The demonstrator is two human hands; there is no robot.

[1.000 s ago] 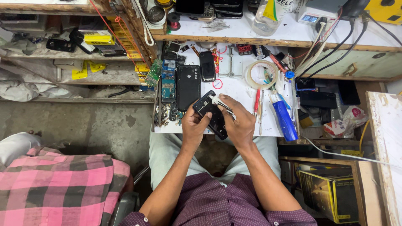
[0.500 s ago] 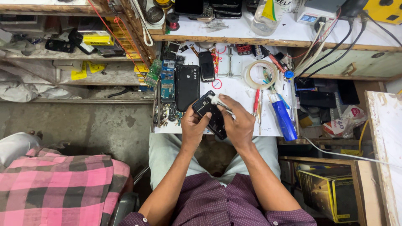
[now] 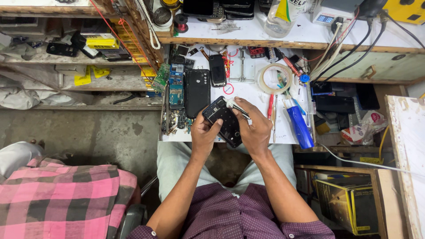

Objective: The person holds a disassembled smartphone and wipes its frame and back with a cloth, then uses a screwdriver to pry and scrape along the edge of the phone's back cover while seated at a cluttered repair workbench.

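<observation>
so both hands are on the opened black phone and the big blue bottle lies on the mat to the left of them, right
Not quite. Both the left hand and the right hand are on the opened black phone, but the big blue bottle lies on the mat to the right of them, not the left, as the head view shows.

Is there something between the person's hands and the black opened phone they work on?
Nothing visible: the left hand grips the black opened phone directly, and the right hand presses a thin metal tool onto its upper end.
</observation>
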